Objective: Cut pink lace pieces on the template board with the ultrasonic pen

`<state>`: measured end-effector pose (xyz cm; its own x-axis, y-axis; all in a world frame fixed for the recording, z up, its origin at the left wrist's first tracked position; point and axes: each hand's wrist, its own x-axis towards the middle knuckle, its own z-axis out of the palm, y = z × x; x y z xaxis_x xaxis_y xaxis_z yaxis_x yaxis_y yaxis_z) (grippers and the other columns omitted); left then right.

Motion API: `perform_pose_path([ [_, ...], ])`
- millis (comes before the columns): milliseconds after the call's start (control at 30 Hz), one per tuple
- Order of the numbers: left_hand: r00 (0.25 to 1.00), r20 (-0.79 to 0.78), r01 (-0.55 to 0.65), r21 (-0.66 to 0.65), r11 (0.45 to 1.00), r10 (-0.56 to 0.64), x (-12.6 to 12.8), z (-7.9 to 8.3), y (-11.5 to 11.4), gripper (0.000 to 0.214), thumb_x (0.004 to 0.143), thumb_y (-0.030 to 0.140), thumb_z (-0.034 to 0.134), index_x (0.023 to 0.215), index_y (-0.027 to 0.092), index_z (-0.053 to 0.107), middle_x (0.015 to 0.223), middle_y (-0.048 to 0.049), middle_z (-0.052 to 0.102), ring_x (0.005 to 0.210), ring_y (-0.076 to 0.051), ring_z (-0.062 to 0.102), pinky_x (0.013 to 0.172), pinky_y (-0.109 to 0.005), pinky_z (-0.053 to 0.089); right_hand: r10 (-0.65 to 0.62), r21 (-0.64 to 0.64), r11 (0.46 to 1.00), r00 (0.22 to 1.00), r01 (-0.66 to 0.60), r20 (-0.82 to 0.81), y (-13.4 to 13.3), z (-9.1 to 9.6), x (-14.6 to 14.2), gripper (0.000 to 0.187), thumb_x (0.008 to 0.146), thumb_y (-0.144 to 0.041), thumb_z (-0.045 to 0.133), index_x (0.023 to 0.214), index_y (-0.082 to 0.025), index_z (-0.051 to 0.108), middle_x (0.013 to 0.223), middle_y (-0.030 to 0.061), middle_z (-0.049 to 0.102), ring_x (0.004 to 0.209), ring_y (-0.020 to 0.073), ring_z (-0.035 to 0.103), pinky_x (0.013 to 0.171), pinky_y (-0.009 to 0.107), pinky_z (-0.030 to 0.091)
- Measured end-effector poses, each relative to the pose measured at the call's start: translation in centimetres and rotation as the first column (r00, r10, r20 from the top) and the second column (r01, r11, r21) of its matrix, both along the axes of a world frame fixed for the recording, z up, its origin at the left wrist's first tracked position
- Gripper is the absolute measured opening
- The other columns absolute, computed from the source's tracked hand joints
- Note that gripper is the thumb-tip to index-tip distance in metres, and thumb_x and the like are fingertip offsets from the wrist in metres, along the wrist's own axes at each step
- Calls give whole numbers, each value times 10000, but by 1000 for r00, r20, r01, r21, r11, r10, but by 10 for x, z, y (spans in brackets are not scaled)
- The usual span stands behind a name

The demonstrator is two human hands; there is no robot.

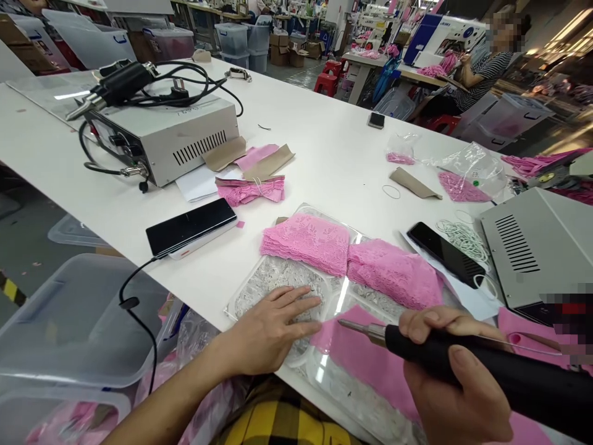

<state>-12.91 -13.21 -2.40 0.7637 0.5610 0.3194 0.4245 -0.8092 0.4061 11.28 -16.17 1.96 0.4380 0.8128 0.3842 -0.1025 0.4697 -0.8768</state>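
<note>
Scene: A view down onto a white counter (315, 136) in a sewing workshop. A clear plate (319, 372) lies at its near edge.
Left hand (273, 330): Open, palm down, fingers spread flat on white lace (278, 278) on the plate's left part.
Right hand (454, 377): Closed around a black tool (532, 382), over the plate's right side. The metal tip points left, close above a pink strip (356, 358), near the left fingertips but apart from them.
Pink strip: Lies flat on the plate's near half, running towards the person.
Behind the plate: Two pink lace stacks (306, 241) overlap its far edge.
Left of the plate: A phone (191, 225) with a cable. Further off, a grey box (162, 133) carries a second tool.
Right of the plate: Another phone (447, 253) and loose rubber bands.
Doing it well: The work looks best done with the left palm pressing evenly so nothing slides. The fingertips should stay clear of the tip. The tool seems best held low and steady, so that only its tip meets the strip.
</note>
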Motion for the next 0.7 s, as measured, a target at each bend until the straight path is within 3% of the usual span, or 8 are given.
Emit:
perform_pose_path([
  [700,1000,-13,-5,-4,1000,5,0,0,0,440,846,51,489,1219,208,663,1443,-101,534,1409,-296,401,1103,-481,403,79,-15,997,993,-78,84,-3,-1,-7,58,801,-219,606,839,-206,565,811,-8,565,603,121,546,613,345,506],
])
